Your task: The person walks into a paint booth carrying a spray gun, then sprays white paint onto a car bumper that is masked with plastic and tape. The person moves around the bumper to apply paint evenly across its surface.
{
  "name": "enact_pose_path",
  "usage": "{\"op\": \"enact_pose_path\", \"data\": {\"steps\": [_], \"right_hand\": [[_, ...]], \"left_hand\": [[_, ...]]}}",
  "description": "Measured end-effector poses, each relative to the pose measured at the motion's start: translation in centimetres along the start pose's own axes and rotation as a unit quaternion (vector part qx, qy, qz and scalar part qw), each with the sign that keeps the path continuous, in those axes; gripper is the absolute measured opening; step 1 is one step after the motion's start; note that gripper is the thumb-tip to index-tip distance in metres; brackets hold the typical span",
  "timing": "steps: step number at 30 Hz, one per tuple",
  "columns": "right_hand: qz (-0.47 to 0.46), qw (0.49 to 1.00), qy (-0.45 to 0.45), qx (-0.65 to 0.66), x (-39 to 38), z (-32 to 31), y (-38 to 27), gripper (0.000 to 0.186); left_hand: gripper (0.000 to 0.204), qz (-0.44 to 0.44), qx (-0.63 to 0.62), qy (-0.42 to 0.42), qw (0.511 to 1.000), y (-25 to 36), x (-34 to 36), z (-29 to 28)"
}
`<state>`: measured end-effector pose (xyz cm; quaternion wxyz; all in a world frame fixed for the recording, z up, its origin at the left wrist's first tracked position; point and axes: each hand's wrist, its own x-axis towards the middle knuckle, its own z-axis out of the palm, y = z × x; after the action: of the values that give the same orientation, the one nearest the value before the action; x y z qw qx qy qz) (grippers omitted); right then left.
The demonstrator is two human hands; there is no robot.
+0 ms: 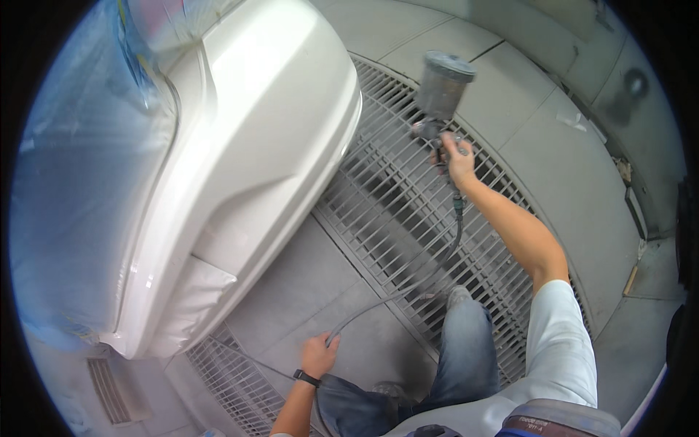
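My right hand (458, 160) is wrapped round the handle of a spray gun (429, 130), with the arm stretched out ahead. On top of the gun sits a grey paint cup (444, 84) with a lid, upright and slightly blurred. A grey air hose (460, 226) drops from the handle and curves back toward me. Lower down, my left hand (319, 355) is closed round that hose, and a dark band circles the wrist. To the left of the gun and apart from it stands a glossy white car bumper (269, 109).
Blue-tinted masking film (80, 189) covers the car body at the left. Beneath me run metal floor grates (393, 211) between grey floor panels (291, 280). A grey wall (611, 65) bounds the far right. The hose crosses the floor near my legs.
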<state>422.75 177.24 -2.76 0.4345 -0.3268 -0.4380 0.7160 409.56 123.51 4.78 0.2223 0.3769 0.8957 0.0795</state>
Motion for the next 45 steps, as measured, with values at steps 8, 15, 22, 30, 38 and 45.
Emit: {"op": "enact_pose_path", "data": {"steps": [8,15,22,30,38,45], "right_hand": [[-0.032,0.995,0.088,0.013,-2.2,-2.9,-18.2,0.062],[0.053,0.995,-0.079,-0.036,-0.3,-2.7,-32.7,0.073],[0.148,0.94,-0.307,0.02,6.9,6.0,-41.8,0.071],[0.12,0.924,-0.343,-0.117,21.1,16.3,-43.1,0.067],[0.082,0.956,-0.247,-0.133,34.7,20.0,-38.9,0.065],[0.095,0.909,-0.388,-0.115,29.9,15.0,-39.4,0.067]], "left_hand": [[0.043,-0.057,0.01,-0.038,0.998,7.4,-0.9,-4.6],[0.045,-0.09,-0.023,-0.155,0.984,16.8,-2.5,-6.0],[0.047,-0.124,-0.086,-0.105,0.983,24.6,2.9,-4.8],[0.049,-0.162,-0.167,-0.116,0.966,32.8,11.4,-5.2],[0.043,-0.221,-0.244,-0.099,0.939,38.0,19.4,-4.4],[0.052,-0.289,-0.098,-0.101,0.947,43.0,16.7,1.6]]}}
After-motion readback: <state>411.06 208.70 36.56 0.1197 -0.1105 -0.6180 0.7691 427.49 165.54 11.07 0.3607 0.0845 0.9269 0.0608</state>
